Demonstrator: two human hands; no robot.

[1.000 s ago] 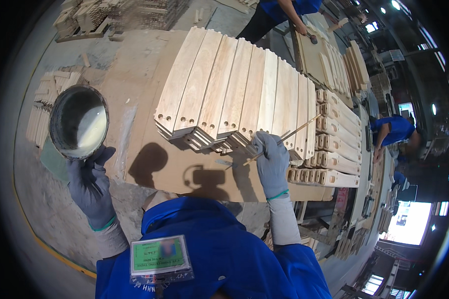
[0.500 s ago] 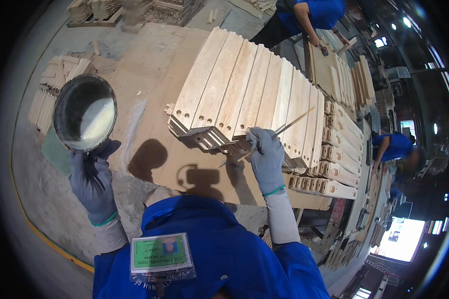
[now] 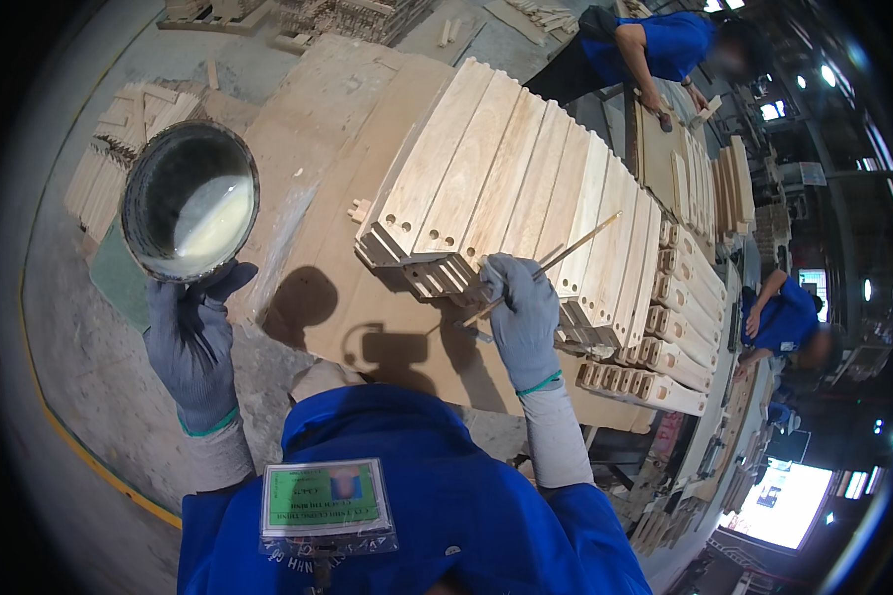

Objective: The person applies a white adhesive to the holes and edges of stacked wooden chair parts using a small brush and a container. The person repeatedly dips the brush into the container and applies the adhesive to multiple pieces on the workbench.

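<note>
My left hand (image 3: 193,342), in a grey glove, is closed on the underside of a dark round bowl (image 3: 147,223). The bowl is tilted, and a pool of milky white liquid (image 3: 218,226) lies inside it. My right hand (image 3: 523,312), also gloved, grips a thin wooden stick (image 3: 590,235) that slants up to the right, its other end poking out below the fingers. Those fingers are at the near ends of a row of pale wooden slats (image 3: 496,164) with round holes. Whether they touch the wood is hard to see.
The slats lie on a cardboard-covered table (image 3: 342,129). Shaped wooden pieces with oval slots (image 3: 680,347) are stacked to the right. More wood (image 3: 134,124) is piled at the left. Two co-workers in blue work at the far right, one a person (image 3: 655,50) beside another bench.
The bowl and my left hand sit slightly farther right in view. My right hand stays by the slat ends with the stick, its fingers a little shifted. The surroundings have also shifted in view.
</note>
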